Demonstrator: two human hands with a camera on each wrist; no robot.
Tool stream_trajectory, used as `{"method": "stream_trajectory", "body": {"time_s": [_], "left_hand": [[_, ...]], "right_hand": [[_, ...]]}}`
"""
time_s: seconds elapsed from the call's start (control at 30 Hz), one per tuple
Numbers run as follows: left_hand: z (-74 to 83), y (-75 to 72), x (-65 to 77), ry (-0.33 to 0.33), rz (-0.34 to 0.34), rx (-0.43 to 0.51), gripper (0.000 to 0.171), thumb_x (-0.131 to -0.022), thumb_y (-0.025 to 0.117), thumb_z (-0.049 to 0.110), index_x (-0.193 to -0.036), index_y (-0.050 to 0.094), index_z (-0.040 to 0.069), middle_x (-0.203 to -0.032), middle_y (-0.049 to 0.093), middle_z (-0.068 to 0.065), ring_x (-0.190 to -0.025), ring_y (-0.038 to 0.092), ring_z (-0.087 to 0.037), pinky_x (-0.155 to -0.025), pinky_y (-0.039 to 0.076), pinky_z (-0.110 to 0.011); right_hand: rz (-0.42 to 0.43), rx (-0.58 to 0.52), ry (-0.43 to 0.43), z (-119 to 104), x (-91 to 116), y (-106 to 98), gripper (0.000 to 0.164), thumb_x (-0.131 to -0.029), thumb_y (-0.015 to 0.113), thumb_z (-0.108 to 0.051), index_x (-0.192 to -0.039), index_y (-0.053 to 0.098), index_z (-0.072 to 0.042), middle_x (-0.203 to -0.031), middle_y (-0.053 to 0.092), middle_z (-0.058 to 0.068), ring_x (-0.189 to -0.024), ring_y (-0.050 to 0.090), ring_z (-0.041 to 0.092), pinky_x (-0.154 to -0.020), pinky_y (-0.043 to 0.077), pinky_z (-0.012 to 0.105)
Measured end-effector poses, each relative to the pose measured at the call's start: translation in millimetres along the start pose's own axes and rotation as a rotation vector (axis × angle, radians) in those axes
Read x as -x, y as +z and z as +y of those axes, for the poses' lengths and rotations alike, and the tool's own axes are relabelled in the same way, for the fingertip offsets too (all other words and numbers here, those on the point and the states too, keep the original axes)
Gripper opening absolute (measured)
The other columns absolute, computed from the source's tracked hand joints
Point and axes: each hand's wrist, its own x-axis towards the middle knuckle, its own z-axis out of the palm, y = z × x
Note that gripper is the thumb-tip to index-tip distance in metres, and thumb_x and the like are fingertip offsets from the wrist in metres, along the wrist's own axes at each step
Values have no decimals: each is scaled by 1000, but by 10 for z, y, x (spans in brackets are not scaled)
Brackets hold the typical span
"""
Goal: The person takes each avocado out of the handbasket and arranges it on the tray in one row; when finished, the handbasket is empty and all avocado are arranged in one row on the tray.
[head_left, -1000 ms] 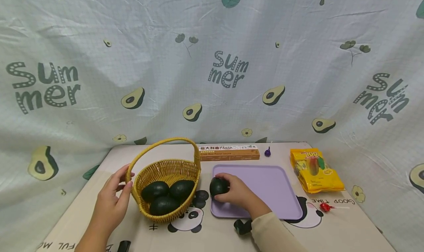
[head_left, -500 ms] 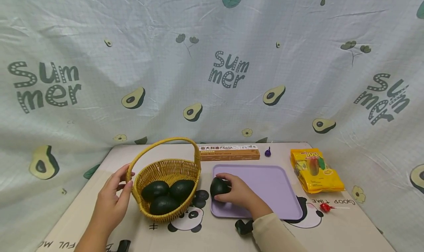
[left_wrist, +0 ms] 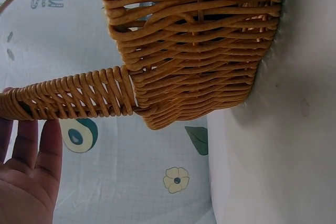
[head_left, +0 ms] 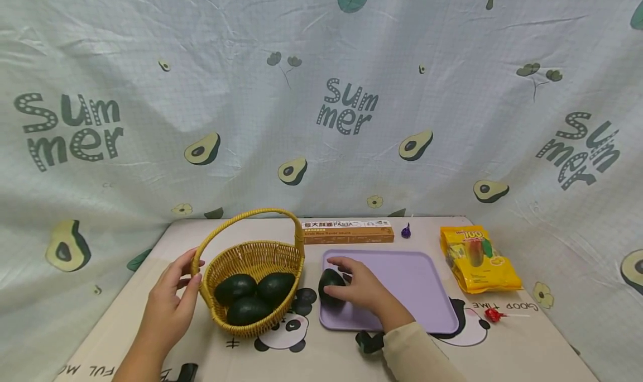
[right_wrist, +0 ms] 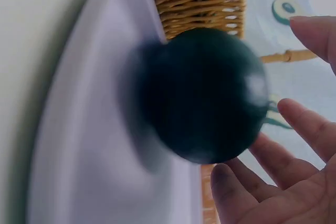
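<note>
In the head view, a yellow wicker basket stands left of centre with several dark green avocados in it. My left hand holds the near left side of its handle, thumb on one side and fingers on the other. Another avocado rests at the left end of the lilac tray. My right hand is right beside it, fingers spread and loosely bent. In the right wrist view the fingertips stand off the avocado, some of them partly hidden behind it.
A pasta box lies behind the tray, with a purple-wrapped lollipop to its right. At the right are a yellow candy bag and a red lollipop. A printed cloth hangs behind the table.
My right hand has let go of the avocado on the tray; its fingers have spread and lifted slightly. The avocado now sits more upright. My left hand and the basket have stayed in place.
</note>
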Motion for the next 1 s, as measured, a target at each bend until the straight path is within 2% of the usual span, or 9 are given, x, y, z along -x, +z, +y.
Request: {"method": "stream_trajectory", "body": {"time_s": [0.2, 0.33, 0.57, 0.77, 1.0], "left_hand": [[12, 0, -4, -1, 2, -4, 56, -97, 62, -7, -149, 48, 6, -121, 65, -14, -109, 47, 8, -92, 36, 7], [4, -4, -12, 6, 9, -1, 55, -96, 64, -7, -147, 50, 4, -119, 65, -13, -108, 47, 10, -92, 37, 7], [-17, 1, -9, 3, 15, 1, 55, -91, 70, -8, -142, 52, 0, -115, 63, -12, -106, 46, 15, -91, 39, 7], [-36, 7, -4, -8, 35, 16, 56, -87, 74, -11, -138, 55, -1, -114, 65, -12, -104, 48, 16, -89, 42, 5], [-56, 5, -10, -23, 56, 39, 55, -83, 78, -12, -134, 58, -2, -112, 67, -13, -102, 50, 17, -87, 46, 3]], "right_hand": [[4, -26, -55, -166, -1, -24, 66, -86, 82, -29, -145, 56, -15, -150, 55, 9, -141, 48, 40, -119, 41, 54], [-4, -28, -57, -305, -12, -46, 66, -87, 82, -31, -146, 55, -20, -151, 55, 5, -140, 50, 36, -120, 41, 52], [-29, -59, -86, -496, -69, -84, 68, -88, 81, -29, -148, 53, -15, -148, 56, 8, -137, 54, 35, -119, 41, 53], [-65, -83, -117, -586, -119, -63, 65, -89, 81, -25, -147, 53, -22, -146, 58, 5, -133, 57, 31, -116, 46, 54], [-104, -65, -112, -656, -197, -32, 67, -90, 81, -25, -149, 52, -16, -145, 58, 5, -132, 58, 29, -115, 47, 51]]}}
